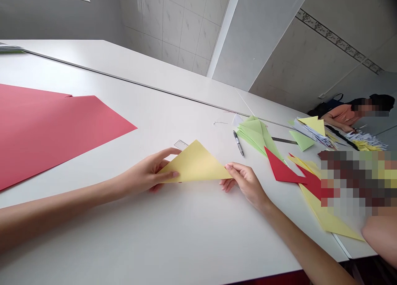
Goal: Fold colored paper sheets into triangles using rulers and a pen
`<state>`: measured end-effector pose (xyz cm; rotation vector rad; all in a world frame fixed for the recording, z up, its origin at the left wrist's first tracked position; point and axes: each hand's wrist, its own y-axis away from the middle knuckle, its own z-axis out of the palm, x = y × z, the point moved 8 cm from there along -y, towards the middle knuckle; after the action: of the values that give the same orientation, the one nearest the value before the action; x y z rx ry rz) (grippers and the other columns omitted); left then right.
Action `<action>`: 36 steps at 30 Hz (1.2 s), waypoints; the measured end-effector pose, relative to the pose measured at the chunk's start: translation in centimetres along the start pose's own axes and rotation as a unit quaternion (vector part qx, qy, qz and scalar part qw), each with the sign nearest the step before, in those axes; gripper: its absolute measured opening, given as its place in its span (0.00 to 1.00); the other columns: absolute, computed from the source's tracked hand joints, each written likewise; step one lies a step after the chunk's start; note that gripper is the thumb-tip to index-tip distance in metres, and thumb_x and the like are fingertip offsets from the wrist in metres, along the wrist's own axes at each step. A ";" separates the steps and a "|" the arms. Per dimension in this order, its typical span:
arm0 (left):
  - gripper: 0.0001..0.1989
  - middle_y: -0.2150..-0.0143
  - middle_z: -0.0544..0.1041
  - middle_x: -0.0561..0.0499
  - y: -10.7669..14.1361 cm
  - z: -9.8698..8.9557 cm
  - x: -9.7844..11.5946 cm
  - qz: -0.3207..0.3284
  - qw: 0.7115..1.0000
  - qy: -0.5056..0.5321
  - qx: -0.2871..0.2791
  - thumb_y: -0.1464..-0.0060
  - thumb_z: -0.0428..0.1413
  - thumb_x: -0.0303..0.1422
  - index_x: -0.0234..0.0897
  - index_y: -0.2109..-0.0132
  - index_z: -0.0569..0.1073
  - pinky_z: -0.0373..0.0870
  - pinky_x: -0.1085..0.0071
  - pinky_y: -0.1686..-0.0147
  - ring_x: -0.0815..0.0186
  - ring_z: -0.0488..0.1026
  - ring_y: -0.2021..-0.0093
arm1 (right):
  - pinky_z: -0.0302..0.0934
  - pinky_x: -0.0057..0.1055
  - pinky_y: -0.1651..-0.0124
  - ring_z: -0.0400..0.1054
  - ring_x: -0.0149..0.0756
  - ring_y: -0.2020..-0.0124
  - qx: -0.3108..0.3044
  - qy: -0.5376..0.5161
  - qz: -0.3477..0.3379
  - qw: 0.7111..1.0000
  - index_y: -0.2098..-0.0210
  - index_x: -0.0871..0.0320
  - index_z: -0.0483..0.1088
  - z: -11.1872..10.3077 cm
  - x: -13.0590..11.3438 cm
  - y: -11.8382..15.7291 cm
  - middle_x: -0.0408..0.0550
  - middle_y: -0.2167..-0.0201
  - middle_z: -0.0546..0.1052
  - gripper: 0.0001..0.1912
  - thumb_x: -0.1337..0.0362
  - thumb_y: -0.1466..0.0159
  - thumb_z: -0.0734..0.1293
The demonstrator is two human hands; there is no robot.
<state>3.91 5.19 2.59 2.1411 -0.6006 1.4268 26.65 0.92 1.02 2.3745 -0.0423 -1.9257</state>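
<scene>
A yellow paper triangle (pixel 197 163) is held just above the white table (pixel 173 235), its point away from me and its long edge toward me. My left hand (pixel 155 171) grips its left corner, thumb on top and fingers behind. At the right corner, my right hand (pixel 245 179) pinches the paper between thumb and fingers. Part of a ruler (pixel 180 144) shows behind the triangle. A pen (pixel 238 143) lies beyond my right hand, beside a stack of green paper (pixel 254 134).
Large red sheets (pixel 56 132) cover the table's left side. Red folded paper (pixel 283 167) and yellow paper (pixel 331 214) lie to the right, near a blurred area and someone's arm. Another person (pixel 344 115) sits at the far right near paper strips (pixel 369 141).
</scene>
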 end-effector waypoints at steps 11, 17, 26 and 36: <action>0.28 0.73 0.68 0.54 -0.3 0.0 -0.5 0.012 0.999 -0.039 -0.025 0.47 0.56 0.52 0.46 0.43 0.64 0.56 0.76 0.81 0.70 0.59 0.79 | 0.68 0.26 0.77 0.74 0.31 0.74 0.013 -0.007 -0.033 0.999 0.63 0.55 0.66 0.6 -0.7 0.2 0.41 0.67 0.71 0.17 0.48 0.39 0.68; 0.31 0.63 0.75 0.51 0.7 -0.4 1.1 0.020 0.999 -0.020 0.024 0.43 0.50 0.54 0.53 0.36 0.53 0.61 0.75 0.76 0.66 0.67 0.73 | 0.66 0.26 0.78 0.73 0.32 0.76 -0.040 0.001 -0.039 0.998 0.69 0.57 0.66 1.8 -0.4 0.1 0.39 0.74 0.67 0.17 0.49 0.39 0.68; 0.24 0.80 0.61 0.54 -0.1 -0.3 0.6 0.056 0.991 -0.124 -0.008 0.44 0.52 0.51 0.37 0.78 0.63 0.49 0.73 0.82 0.71 0.57 0.82 | 0.71 0.37 0.58 0.74 0.38 0.62 0.006 0.150 -0.103 0.983 0.62 0.55 0.71 0.7 -1.9 0.4 0.46 0.65 0.76 0.14 0.51 0.35 0.64; 0.20 0.70 0.74 0.51 0.4 -2.1 2.7 0.208 0.939 -0.265 0.066 0.36 0.48 0.45 0.40 0.69 0.76 0.59 0.75 0.80 0.70 0.68 0.76 | 0.37 0.47 0.28 0.38 0.37 0.28 -0.013 0.473 -0.100 0.875 0.30 0.49 0.45 -1.9 2.2 6.8 0.41 0.29 0.48 0.28 0.54 0.28 0.52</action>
<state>3.14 5.96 5.82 2.6378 -1.2505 1.0885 29.15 -5.90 -0.17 3.0903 0.2952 -0.5939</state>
